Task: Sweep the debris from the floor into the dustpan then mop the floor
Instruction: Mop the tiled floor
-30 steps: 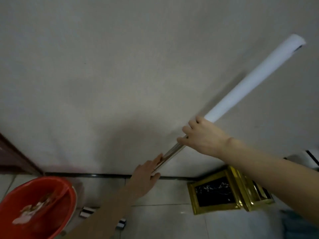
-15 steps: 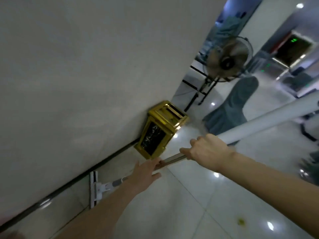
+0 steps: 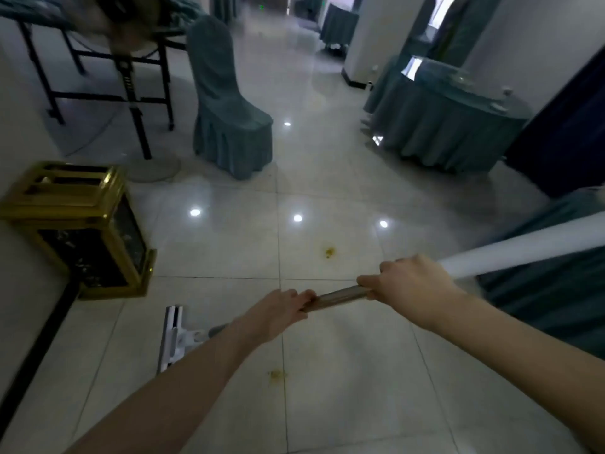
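Now left hand [image 3: 278, 311] grips mop handle [image 3: 340, 294]; earlier open, merely touching

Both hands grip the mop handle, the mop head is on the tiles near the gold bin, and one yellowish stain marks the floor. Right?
Not quite: the head view shows two, a far stain and a near stain. The left hand and right hand do grip the mop handle, with the mop head near the gold bin.

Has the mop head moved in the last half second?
Yes. The mop head has come away from the baseboard toward open floor, near the gold bin.
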A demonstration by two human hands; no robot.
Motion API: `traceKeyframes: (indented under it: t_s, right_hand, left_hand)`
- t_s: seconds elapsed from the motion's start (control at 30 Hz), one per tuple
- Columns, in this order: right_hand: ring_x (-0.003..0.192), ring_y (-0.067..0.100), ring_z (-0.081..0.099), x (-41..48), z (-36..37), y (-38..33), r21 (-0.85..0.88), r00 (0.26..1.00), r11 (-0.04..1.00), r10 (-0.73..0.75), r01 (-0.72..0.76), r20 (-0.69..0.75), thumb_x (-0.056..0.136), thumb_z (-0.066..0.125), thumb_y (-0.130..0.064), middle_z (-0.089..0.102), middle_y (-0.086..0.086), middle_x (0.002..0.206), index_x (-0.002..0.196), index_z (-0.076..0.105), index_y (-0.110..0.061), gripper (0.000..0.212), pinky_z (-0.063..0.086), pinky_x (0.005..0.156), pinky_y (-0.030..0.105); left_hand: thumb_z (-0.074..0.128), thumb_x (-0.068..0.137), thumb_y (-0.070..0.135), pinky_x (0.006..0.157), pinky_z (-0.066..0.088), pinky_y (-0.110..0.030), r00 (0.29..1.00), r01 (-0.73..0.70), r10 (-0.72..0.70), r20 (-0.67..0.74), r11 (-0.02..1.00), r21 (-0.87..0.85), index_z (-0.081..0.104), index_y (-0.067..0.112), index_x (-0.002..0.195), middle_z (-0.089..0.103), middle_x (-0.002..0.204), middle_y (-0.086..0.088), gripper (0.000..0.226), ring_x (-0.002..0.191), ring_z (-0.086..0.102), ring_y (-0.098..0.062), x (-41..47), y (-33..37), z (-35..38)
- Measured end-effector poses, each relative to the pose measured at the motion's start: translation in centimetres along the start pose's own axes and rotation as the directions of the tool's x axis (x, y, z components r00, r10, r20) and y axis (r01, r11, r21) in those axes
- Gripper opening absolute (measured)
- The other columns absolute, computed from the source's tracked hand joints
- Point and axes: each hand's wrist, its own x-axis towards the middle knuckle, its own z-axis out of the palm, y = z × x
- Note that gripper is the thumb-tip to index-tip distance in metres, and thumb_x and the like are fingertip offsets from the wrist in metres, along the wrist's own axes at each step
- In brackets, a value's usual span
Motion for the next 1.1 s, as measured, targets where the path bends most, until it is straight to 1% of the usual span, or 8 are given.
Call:
traceKeyframes:
  t_s: [0.17,0.27,0.37,0.6,0.7,0.8,0.97,1.1]
  right_hand:
    - [0.085,0.023,0.064,-9.3,7.0,2.3,0.096,0.964,0.963,0.242,-0.253,0.114,0.103,0.038,-0.036,0.060,0.000,0.099,0.121,0.052,-0.031,0.024,0.027,0.056,0.031]
    - [0.082,0.023,0.062,-14.0,10.0,1.8,0.135,0.891,0.892,0.398,-0.432,0.220,0.102,0.040,-0.034,0.054,0.000,0.085,0.118,0.054,-0.029,0.022,0.028,0.055,0.031]
    - [0.072,0.022,0.055,-17.9,12.6,0.5,0.126,0.775,0.791,0.532,-0.599,0.342,0.101,0.044,-0.026,0.035,-0.004,0.070,0.116,0.054,-0.028,0.018,0.025,0.051,0.031]
    - [0.092,0.021,0.061,-21.6,17.3,-5.1,0.123,0.477,0.500,0.682,-0.857,0.555,0.102,0.040,-0.026,0.058,-0.001,0.103,0.126,0.045,-0.030,0.025,0.031,0.060,0.032]
    - [0.092,0.022,0.061,-20.7,18.8,-7.6,0.116,0.349,0.362,0.686,-0.925,0.638,0.103,0.036,-0.033,0.058,-0.001,0.102,0.124,0.044,-0.030,0.023,0.032,0.062,0.033]
    - [0.087,0.020,0.062,-20.0,20.2,-9.2,0.104,0.250,0.253,0.657,-0.962,0.711,0.101,0.043,-0.031,0.054,-0.003,0.089,0.118,0.046,-0.030,0.017,0.033,0.061,0.031]
    - [0.081,0.019,0.063,-21.0,21.4,-10.3,0.101,0.193,0.183,0.607,-0.978,0.771,0.099,0.047,-0.032,0.042,-0.005,0.078,0.098,0.044,-0.031,0.003,0.032,0.061,0.030]
    - [0.085,0.021,0.064,-21.4,21.9,-10.8,0.145,0.244,0.213,0.578,-0.966,0.779,0.099,0.045,-0.034,0.052,-0.003,0.087,0.110,0.048,-0.029,0.012,0.033,0.061,0.031]
  left_hand:
    - [0.041,0.101,0.030,0.072,0.049,-0.041,0.949,-0.260,0.260,0.179,0.965,-0.025,0.036,0.022,0.128,0.052,0.097,-0.007,0.029,0.078,0.056,-0.025,6.1,8.3,4.3]
    - [0.043,0.100,0.028,0.072,0.049,-0.040,0.879,-0.387,0.382,0.285,0.921,-0.043,0.036,0.025,0.124,0.053,0.099,-0.006,0.026,0.080,0.055,-0.024,9.0,12.4,7.5]
    - [0.042,0.100,0.029,0.074,0.049,-0.042,0.787,-0.515,0.488,0.378,0.857,-0.035,0.036,0.024,0.127,0.053,0.102,-0.008,0.028,0.085,0.055,-0.025,11.4,16.1,10.5]
    - [0.044,0.098,0.026,0.066,0.048,-0.042,0.516,-0.746,0.647,0.561,0.662,-0.077,0.037,0.019,0.127,0.051,0.100,-0.012,0.030,0.081,0.055,-0.029,14.7,21.0,16.9]
    - [0.044,0.099,0.025,0.063,0.049,-0.043,0.416,-0.812,0.672,0.613,0.578,-0.082,0.038,0.017,0.126,0.051,0.100,-0.011,0.028,0.080,0.056,-0.029,15.3,21.2,18.9]
    - [0.041,0.100,0.025,0.057,0.043,-0.038,0.359,-0.839,0.677,0.643,0.536,-0.095,0.036,0.020,0.122,0.051,0.097,-0.009,0.023,0.078,0.055,-0.028,15.5,20.9,20.6]
    - [0.041,0.100,0.023,0.063,0.047,-0.040,0.295,-0.831,0.685,0.666,0.528,-0.174,0.038,0.021,0.124,0.051,0.099,-0.010,0.025,0.080,0.052,-0.026,14.4,21.4,22.5]
    - [0.042,0.100,0.020,0.075,0.050,-0.045,0.331,-0.783,0.674,0.661,0.587,-0.207,0.040,0.020,0.125,0.051,0.105,-0.009,0.026,0.091,0.053,-0.027,13.3,21.3,23.1]
